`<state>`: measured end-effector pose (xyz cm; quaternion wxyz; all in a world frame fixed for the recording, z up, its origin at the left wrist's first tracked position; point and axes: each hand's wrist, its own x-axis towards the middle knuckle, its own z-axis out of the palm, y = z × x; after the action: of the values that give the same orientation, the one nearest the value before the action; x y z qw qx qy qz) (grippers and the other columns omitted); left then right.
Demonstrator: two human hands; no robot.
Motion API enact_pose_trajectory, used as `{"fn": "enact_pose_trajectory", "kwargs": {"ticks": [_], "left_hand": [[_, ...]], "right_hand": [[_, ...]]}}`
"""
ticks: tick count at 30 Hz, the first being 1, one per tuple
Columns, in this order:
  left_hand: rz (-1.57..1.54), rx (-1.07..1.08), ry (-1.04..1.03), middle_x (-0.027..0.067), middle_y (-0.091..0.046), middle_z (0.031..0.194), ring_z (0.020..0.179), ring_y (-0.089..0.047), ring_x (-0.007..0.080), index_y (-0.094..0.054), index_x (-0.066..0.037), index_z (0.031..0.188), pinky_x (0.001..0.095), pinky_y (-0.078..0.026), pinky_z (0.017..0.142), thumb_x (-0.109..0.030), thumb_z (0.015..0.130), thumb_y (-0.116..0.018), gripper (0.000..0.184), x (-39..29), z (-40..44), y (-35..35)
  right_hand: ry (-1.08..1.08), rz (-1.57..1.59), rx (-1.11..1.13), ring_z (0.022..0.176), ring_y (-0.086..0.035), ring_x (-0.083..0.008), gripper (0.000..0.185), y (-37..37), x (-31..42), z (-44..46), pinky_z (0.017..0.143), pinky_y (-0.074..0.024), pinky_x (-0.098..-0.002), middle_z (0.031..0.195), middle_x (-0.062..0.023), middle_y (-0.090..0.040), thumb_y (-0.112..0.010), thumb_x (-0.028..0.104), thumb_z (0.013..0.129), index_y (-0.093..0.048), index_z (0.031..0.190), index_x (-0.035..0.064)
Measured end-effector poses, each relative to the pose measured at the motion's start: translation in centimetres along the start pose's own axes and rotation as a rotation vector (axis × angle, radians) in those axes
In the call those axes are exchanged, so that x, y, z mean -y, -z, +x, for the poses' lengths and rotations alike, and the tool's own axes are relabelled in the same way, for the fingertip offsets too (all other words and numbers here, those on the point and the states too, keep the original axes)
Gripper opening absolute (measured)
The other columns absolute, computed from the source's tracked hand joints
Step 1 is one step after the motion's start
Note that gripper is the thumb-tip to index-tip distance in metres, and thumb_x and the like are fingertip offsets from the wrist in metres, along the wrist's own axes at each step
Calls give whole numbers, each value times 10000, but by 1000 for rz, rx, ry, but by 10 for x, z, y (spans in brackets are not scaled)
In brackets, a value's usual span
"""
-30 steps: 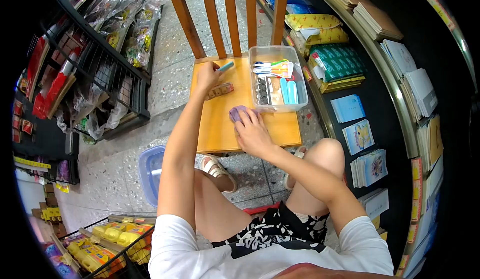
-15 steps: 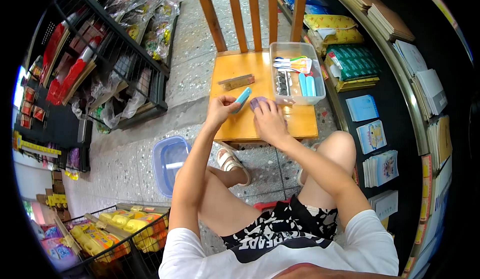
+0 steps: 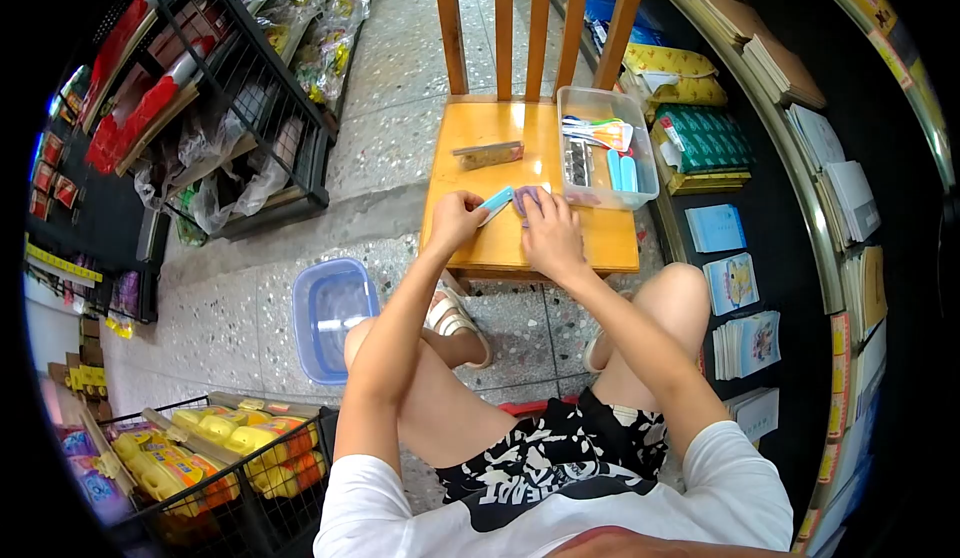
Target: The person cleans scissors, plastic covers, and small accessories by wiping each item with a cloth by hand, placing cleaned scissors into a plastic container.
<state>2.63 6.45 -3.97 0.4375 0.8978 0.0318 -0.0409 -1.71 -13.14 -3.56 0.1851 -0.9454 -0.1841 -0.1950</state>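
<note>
Over the wooden chair seat (image 3: 460, 128), my left hand (image 3: 456, 223) pinches a slim light blue oblong item (image 3: 495, 204); its exact kind I cannot make out. My right hand (image 3: 553, 233) is closed on a crumpled purple cloth (image 3: 524, 196), close to the blue item's far end. Whether cloth and item touch is not clear. Behind my hands lies a narrow clear packet with brownish contents (image 3: 487, 155). A clear plastic box (image 3: 649, 173) stands at the seat's right side, containing two similar light blue items (image 3: 621, 171), some black pieces (image 3: 577, 163) and several colourful-handled utensils (image 3: 598, 132).
A blue plastic basin (image 3: 335, 323) stands on the speckled floor to the left. Black wire racks with goods (image 3: 250, 88) rise at the left, and a basket of yellow packages (image 3: 225, 448) is at lower left. Shelves with notebooks (image 3: 748, 343) line the right. The chair's slatted back (image 3: 503, 28) rises ahead.
The blue item has tilted flatter and come nearer the purple cloth. My head view has shifted slightly, so the chair and box appear further right.
</note>
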Motion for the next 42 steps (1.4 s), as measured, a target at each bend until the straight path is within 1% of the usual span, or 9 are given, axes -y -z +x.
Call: {"fn": "enact_pose_trajectory", "kwargs": {"ticks": [3,6,10,15,16,19,28,34,42], "left_hand": [[-59,-84,-72,170,-688,865,769,-664,264,-684,28,932,346,-519,713,-179,666,-751,343,7,-4,-2],[211,-103,-203,149,-682,852,775,-655,235,-678,22,958,333,-516,706,-169,674,-758,352,13,-14,9],[173,-169,-221,156,-668,821,804,-644,265,-682,11,940,354,-510,743,-183,651,-766,358,16,-27,14],[179,-174,-251,189,-650,811,798,-617,322,-684,-1,912,387,-489,718,-175,658,-738,313,15,-29,12],[148,-230,-342,203,-643,812,787,-597,352,-686,-9,898,411,-475,700,-154,666,-711,275,21,-25,8],[167,-206,-240,194,-650,816,787,-616,333,-691,-13,894,393,-486,705,-151,676,-712,259,25,-23,8],[57,-147,-119,151,-664,827,755,-647,243,-712,-5,881,340,-505,706,-154,657,-782,278,10,-30,17],[59,-136,-108,142,-660,821,734,-637,237,-716,-4,868,332,-501,696,-140,661,-783,256,10,-29,16],[67,-139,-92,146,-665,822,737,-644,232,-713,1,880,333,-506,696,-137,666,-778,262,8,-31,17]], "right_hand": [[-9,57,16,1154,-455,-323,409,-4,-4,1,900,-396,-461,1256,-135,-504,-608,97,758,-565,1162,50],[-7,152,-46,1130,-477,-312,338,-9,-8,3,902,-401,-443,1219,-112,-540,-590,69,767,-600,1104,45],[77,286,-137,1099,-503,-302,288,-6,0,11,908,-404,-424,1171,-98,-574,-554,39,779,-627,1057,52],[241,310,-77,1101,-510,-284,313,-7,38,21,882,-414,-414,1197,-72,-580,-545,33,767,-644,1061,74],[254,312,-48,1103,-510,-282,314,-12,42,21,874,-416,-410,1200,-71,-582,-544,36,767,-648,1061,74],[257,320,1,1108,-511,-270,317,-25,43,21,851,-420,-401,1201,-71,-586,-548,51,766,-661,1061,72],[195,212,38,1139,-490,-267,325,-22,31,25,861,-419,-406,1250,-90,-547,-533,67,782,-642,1087,50],[89,111,-16,1115,-490,-299,327,-25,13,35,864,-416,-424,1243,-120,-539,-518,83,804,-619,1114,45],[-6,-23,-31,1075,-478,-337,323,-33,6,40,867,-417,-439,1199,-139,-539,-508,78,811,-591,1105,-26]]}}
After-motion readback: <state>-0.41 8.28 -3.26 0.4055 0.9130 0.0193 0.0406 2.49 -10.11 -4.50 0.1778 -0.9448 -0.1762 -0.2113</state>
